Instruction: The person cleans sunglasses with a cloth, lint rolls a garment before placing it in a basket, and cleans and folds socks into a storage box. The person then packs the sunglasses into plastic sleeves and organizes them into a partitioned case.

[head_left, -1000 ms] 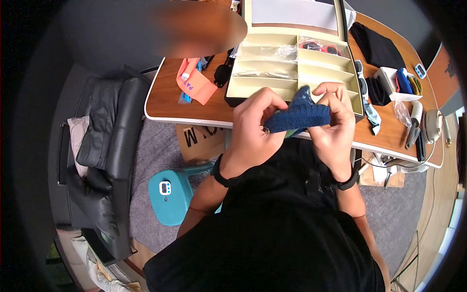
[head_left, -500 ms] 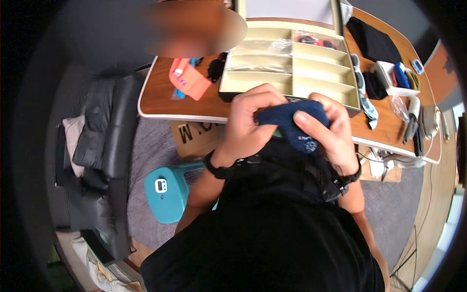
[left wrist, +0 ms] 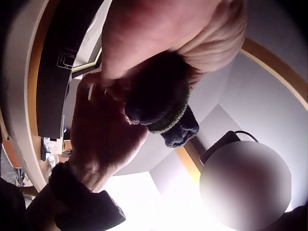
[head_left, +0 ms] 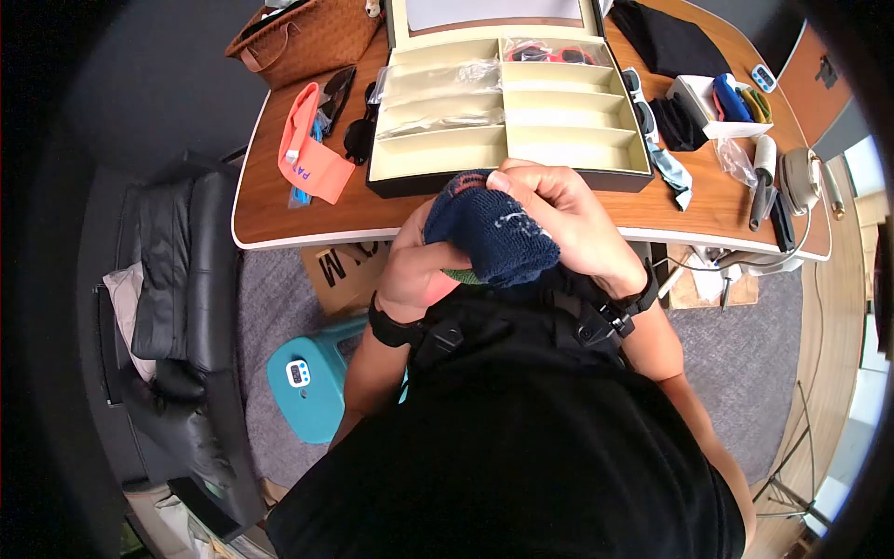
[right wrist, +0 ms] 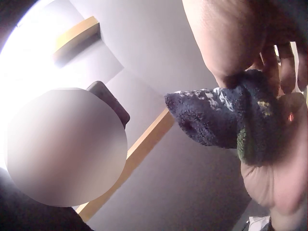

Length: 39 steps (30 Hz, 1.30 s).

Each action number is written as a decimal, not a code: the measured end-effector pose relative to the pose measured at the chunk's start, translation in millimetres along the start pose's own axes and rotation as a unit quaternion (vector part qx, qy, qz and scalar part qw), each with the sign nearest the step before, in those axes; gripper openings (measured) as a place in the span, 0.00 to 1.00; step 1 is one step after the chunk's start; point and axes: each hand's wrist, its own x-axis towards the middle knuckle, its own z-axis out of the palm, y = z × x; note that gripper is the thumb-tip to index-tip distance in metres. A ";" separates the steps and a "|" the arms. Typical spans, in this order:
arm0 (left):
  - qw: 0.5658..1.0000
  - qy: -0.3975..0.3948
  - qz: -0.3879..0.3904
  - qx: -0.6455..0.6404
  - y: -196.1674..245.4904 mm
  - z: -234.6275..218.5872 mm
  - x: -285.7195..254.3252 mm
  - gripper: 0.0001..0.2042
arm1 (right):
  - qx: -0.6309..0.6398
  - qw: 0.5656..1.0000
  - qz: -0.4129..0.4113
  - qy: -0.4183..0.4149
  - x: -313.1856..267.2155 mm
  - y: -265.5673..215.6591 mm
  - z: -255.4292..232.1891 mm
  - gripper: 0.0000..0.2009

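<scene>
A folded navy sock (head_left: pixel 489 233) with white stitched marks and a patch of green is held between both hands, above the lap in front of the table. On its left side my left hand (head_left: pixel 410 270) grips it, thumb over the front. From the right, my right hand (head_left: pixel 573 219) pinches its upper edge between thumb and fingers, near a reddish band. In the right wrist view the sock (right wrist: pixel 207 118) shows a fuzzy surface with white threads and a green edge. Dark shadow covers much of the sock (left wrist: pixel 159 96) in the left wrist view.
An open compartment case (head_left: pixel 438 149) holds wrapped red sunglasses (head_left: pixel 549 56). An orange strap (head_left: pixel 312 168) and dark sunglasses (head_left: pixel 359 140) lie left of it. To the right are a white box (head_left: pixel 712 107) of rolled fabric and a light blue cloth (head_left: pixel 672 177). A teal stool (head_left: pixel 312 410) stands below.
The sock has been turned and folded over between the hands; its ribbed cuff faced forward earlier, now the white-marked side shows. The hands have shifted left in the head view, which itself has swung.
</scene>
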 end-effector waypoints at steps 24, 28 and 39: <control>0.957 0.057 0.124 0.254 15.1 33.9 13.5 0.19 | -0.350 0.901 -0.236 0.097 -11.0 -21.0 9.8 0.10; 0.957 0.088 0.177 0.214 11.8 28.4 17.2 0.17 | -0.414 0.852 -0.319 -0.001 -20.5 -28.1 14.3 0.12; 0.812 0.122 0.239 0.518 19.3 21.3 5.6 0.17 | -0.313 0.918 -0.240 0.037 -26.0 -34.9 0.5 0.11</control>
